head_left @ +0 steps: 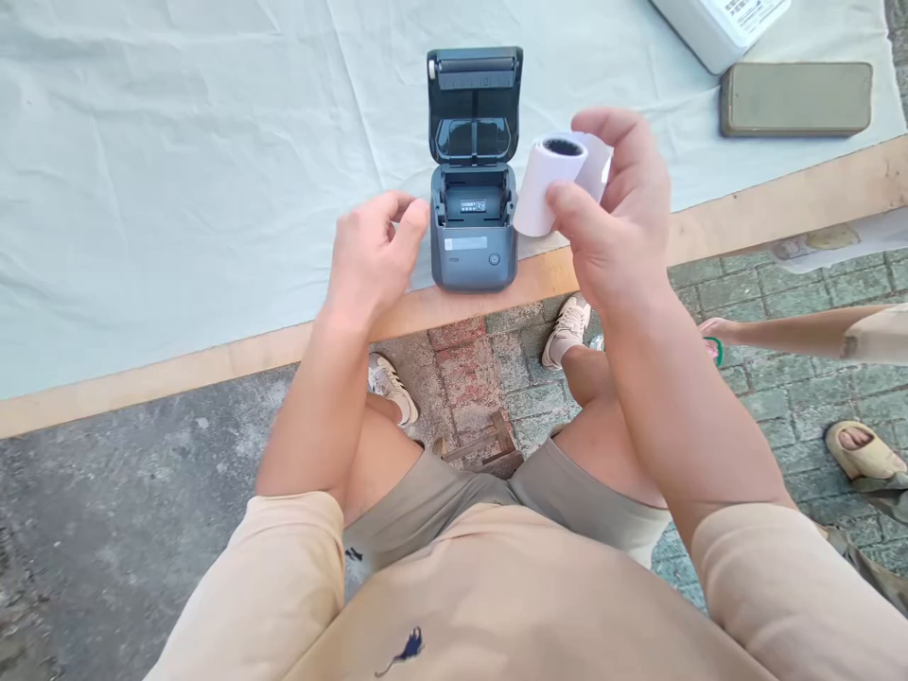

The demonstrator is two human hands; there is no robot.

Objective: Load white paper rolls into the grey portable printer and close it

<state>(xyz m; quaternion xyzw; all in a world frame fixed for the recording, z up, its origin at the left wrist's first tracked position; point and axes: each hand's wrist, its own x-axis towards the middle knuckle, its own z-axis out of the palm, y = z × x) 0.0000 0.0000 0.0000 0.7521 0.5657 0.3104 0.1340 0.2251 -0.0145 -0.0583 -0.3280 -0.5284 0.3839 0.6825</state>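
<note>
While gripping the small white thermal paper roll [545,185] in right hand [617,222], just right of the dark grey mini printer [473,222]: lid already up, bay looking empty, roll not yet seated. Left hand [373,255] loosely curled, holding nothing, touching printer's left side near the wooden table edge [213,364].

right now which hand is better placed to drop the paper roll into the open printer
Right. The right hand already holds the paper roll just beside the open printer. The left hand is empty, resting against the printer's other side.
</note>
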